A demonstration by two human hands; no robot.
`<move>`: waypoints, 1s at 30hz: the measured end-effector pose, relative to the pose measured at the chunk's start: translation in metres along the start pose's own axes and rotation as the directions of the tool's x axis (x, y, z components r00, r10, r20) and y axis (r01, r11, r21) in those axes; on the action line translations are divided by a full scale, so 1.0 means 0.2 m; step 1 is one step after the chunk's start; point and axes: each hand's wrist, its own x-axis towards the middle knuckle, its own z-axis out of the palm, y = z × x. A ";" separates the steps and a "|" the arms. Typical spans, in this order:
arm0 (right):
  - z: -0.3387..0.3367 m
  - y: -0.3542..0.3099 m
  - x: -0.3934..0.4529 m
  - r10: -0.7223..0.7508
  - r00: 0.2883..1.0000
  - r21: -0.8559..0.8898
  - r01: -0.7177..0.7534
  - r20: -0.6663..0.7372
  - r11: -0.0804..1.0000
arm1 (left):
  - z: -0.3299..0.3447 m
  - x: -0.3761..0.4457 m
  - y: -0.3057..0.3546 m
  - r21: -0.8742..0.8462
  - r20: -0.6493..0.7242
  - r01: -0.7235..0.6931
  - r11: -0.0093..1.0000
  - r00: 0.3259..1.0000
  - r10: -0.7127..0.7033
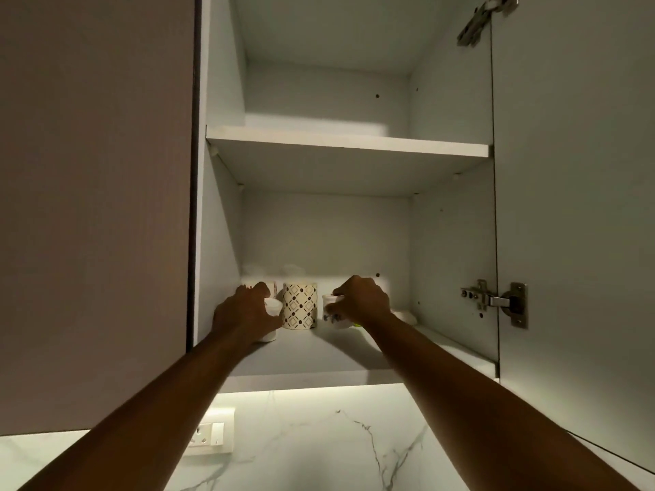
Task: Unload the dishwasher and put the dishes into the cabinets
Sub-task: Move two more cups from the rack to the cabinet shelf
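On the lower cabinet shelf (319,352), the left hand (244,313) is closed around a white cup (272,308) and the right hand (361,301) around a white mug (331,313). Both are held upright, flanking the patterned mug (300,305); release straight down is judged sufficient.

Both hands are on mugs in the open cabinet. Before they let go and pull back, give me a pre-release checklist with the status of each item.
1. Left hand on the white mug: ok, fingers wrapped round it.
2. Right hand on the printed mug: ok.
3. Both mugs seated flat on the lower shelf: cannot tell, the hands hide their bases.
4. Gap to the diamond-pattern mug between them: cannot tell on the left, small gap on the right.
5. Cabinet door swung clear of the arms: ok.
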 end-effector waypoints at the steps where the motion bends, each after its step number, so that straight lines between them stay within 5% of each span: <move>1: 0.02 0.00 0.02 -0.001 1.000 -0.024 0.001 0.011 1.000 | 0.01 0.01 0.00 -0.009 0.007 0.004 1.000 1.000 -0.004; 21: 0.17 0.07 0.31 -0.147 0.988 -0.198 0.153 0.044 0.968 | 0.12 0.15 -0.04 -0.113 0.019 0.132 0.985 0.991 -0.131; 30: 0.18 0.07 0.30 -0.179 0.980 -0.104 0.188 0.090 0.977 | 0.10 0.11 -0.04 -0.093 -0.011 0.149 0.985 0.989 -0.150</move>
